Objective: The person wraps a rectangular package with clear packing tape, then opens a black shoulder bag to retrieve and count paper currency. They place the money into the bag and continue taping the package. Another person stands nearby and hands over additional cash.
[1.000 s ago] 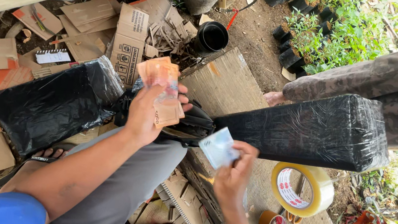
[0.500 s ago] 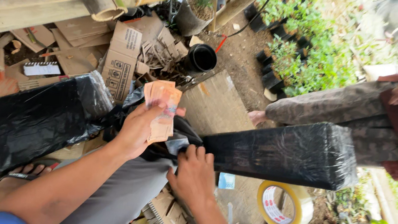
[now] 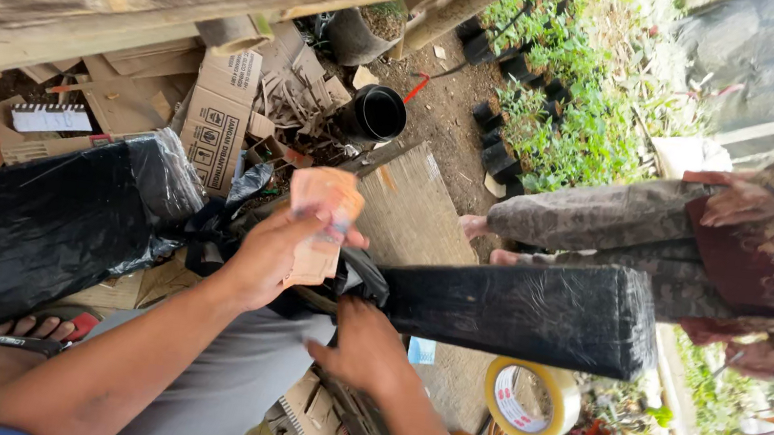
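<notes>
Above the lap, a wad of orange banknotes (image 3: 322, 224) is held up while the other hand has dropped to the black wrapping.

The banknotes are pinched in the grip of the left hand (image 3: 269, 257), over the gap between two black plastic-wrapped bundles. A second ago a small pale packet was held in the right hand (image 3: 362, 342); that packet is gone from it now, and the hand is pressed, fingers curled, against the crumpled plastic at the near end of the right bundle (image 3: 523, 308). A pale blue corner shows just beneath that bundle. The left bundle (image 3: 32, 223) lies across the cardboard-strewn ground. A tape roll (image 3: 531, 403) rests near the right bundle, and another person's patterned sleeve (image 3: 604, 215) reaches in beyond it.
</notes>
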